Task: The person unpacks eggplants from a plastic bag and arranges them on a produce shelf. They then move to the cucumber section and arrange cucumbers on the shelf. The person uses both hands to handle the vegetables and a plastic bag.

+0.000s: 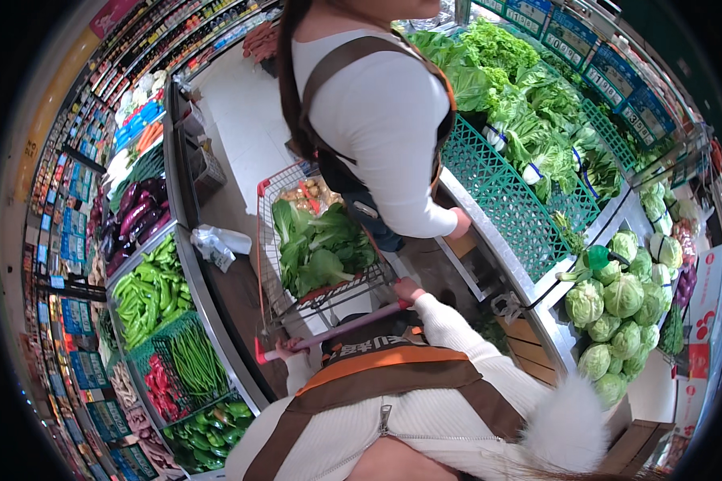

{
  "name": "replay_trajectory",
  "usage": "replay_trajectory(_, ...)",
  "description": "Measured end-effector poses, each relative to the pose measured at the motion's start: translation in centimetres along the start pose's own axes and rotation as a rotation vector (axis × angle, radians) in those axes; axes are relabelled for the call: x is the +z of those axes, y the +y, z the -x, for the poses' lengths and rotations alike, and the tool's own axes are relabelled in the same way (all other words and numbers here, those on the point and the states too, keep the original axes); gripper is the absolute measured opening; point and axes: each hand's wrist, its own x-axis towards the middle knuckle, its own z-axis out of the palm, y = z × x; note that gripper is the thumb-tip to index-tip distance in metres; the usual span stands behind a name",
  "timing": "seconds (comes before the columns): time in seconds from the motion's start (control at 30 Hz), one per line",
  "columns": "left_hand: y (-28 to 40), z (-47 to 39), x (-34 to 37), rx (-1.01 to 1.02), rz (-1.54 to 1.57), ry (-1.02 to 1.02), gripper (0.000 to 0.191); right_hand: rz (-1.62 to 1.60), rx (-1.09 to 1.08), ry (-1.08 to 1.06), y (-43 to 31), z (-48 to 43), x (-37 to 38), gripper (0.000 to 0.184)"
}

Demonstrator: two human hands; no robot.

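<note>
Both of my hands grip the handle of a shopping cart in front of me. My left hand [289, 347] is closed round the left part of the purple-pink handlebar [349, 326], near its red end cap. Near the bar's other end, my right hand [409, 291] holds it by the red fitting. Inside the wire cart [260, 240] lie leafy green vegetables [325, 246], with a clear plastic bag of round brownish produce [310, 195] at the far end.
A person [373, 120] in a white top and brown apron stands just beyond the cart, to the right. Peppers [153, 291] and eggplants [141, 210] line the left stand. On the right are green crates [493, 186], leafy greens [505, 78] and round cabbages [623, 294]. Plastic bags [219, 243] hang at the left stand's edge.
</note>
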Motion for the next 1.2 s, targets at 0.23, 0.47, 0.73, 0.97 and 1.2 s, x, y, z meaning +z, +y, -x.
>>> replay_trajectory(0.23,-1.1,1.3,-1.5,0.107,-0.07,0.031,0.035,-0.279,0.273,-0.064,-1.5,-1.3,-2.0,0.046)
replay_trajectory(0.47,-1.0,-0.7,-4.4,0.011,-0.15,-0.078,0.027,-0.262,0.288,-0.045,-2.8,-2.8,-4.1,0.048)
replay_trajectory(0.73,-2.0,-0.2,-4.9,0.188,-0.266,0.087,0.027,-0.304,0.26,-0.101,-4.3,-3.6,-4.6,0.048)
replay_trajectory(0.97,-1.8,0.3,-4.6,0.332,-0.073,0.118,0.025,-0.286,0.298,-0.1,-5.5,-4.2,-2.6,0.051)
replay_trajectory(1.2,0.5,1.9,-2.9,0.241,-0.107,0.217,0.033,-0.339,0.233,-0.116,-7.1,-4.3,-0.8,0.051)
